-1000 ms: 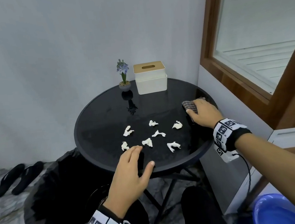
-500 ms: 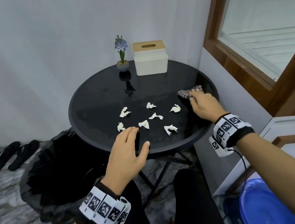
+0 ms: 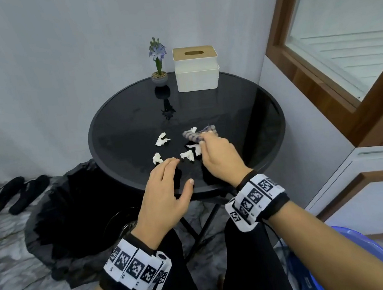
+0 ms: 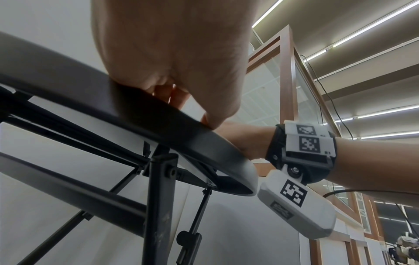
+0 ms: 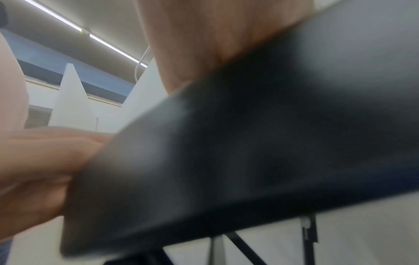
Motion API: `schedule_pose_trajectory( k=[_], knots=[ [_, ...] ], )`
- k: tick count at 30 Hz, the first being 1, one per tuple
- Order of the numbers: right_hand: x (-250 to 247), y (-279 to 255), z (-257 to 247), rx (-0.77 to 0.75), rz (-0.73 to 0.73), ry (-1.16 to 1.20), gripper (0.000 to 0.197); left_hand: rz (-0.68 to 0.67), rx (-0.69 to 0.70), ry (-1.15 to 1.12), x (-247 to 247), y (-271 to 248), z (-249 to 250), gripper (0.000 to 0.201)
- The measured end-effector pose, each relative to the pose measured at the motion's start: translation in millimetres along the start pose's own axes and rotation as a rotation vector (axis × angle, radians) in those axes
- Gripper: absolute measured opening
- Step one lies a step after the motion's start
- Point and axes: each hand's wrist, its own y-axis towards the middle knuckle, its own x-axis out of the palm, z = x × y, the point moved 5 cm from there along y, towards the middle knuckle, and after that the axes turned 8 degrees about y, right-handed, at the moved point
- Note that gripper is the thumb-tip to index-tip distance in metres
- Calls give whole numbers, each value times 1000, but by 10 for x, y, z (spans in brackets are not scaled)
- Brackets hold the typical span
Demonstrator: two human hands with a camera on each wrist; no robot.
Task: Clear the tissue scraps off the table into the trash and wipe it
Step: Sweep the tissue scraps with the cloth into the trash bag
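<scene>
Five tissue scraps (image 3: 162,139), one cloth (image 3: 194,135), one tissue box (image 3: 197,71).

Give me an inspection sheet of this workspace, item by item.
Surface: round black table, glossy.
Job's things: white tissue scraps scattered mid-table; cloth among them; black-lined trash bin on the floor at the table's left.
Clutter: tissue box and small potted flower at the far edge.
Grippers: left hand open at the near rim; right hand holds the cloth.
Cables: black wire hanging from the right wristband.
Surroundings: sandals, blue basin, wood-framed window.
</scene>
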Motion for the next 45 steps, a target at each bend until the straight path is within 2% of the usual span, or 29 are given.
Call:
schedule_pose_trajectory(
  k=[2,4,6,8,12,15,21,24,27,29,33,39,42,45],
  knots=[
    [93,21,-110,6,-15,60,26,2,1,-13,-14,-10,-9,57],
    [106,81,-131,78,-31,202,28,4,11,-28,-31,-29,-17,57],
    [17,144,-71,180,6,348,29,10,14,-48,-63,-58,-43,55],
    [-169,183,-15,209,83,386,29,32,5,-73,-113,-91,-93,53],
    [-644,122,29,127,223,327,25,110,-30,-119,-255,-168,-249,51],
    [-803,31,88,51,252,257,24,152,-64,-94,-342,-166,-420,51],
    [-340,-239,229,69,90,-27,20,125,-130,-29,-374,-39,-728,57],
    [-156,-396,91,59,99,-119,16,118,-141,-13,-347,-18,-813,59],
    [-64,-450,-113,112,129,-28,17,157,-141,-23,-314,-41,-817,58],
    [52,-408,-264,105,96,-37,21,183,-140,-26,-303,-51,-794,58],
    [304,-223,-497,188,33,-37,34,200,-121,-20,-302,-67,-766,57],
    [549,31,-867,103,4,18,32,194,-90,9,-311,-71,-782,60],
    [574,131,-955,76,-20,212,28,190,-80,5,-306,-69,-791,61],
    [564,210,-872,211,-2,493,26,195,-81,3,-314,-66,-798,61]
  ],
)
